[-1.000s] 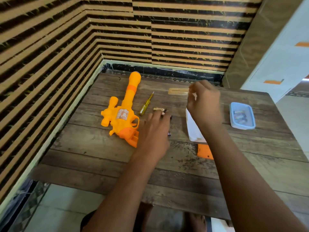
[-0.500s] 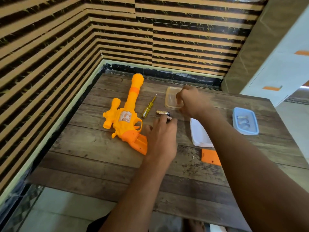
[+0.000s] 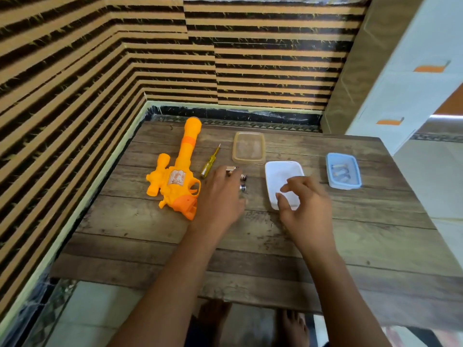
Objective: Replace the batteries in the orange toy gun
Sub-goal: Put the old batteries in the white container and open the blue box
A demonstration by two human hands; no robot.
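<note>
1. Wood-grain table [image 3: 150, 246] carries everything, and both forearms reach out over its near edge.
2. The left hand [image 3: 220, 196] lies palm down with its fingers stretched over loose batteries [image 3: 242, 187], gripping nothing that shows. The right hand [image 3: 304, 201] hovers above the near end of a white tray [image 3: 280, 171], fingers loosely bent and empty.
3. The step looks like the battery swap itself. Cells lie out on the wood and the gun's grip seems open. I cannot tell whether the loose cells are spent or fresh.
4. The next move likely calls for pinching single cells, sorting them, and seating fresh ones the right way round.
5. The orange toy gun [image 3: 175, 181] lies flat on its side, just left of the left hand. Its long axis runs near to far, tipped slightly rightward. The muzzle points away at the striped wall and the grip toward the person.
6. Beyond lie a yellow screwdriver [image 3: 210, 162] and a clear tub [image 3: 248, 160]. Well right sits a blue tub [image 3: 330, 181] holding cells.
</note>
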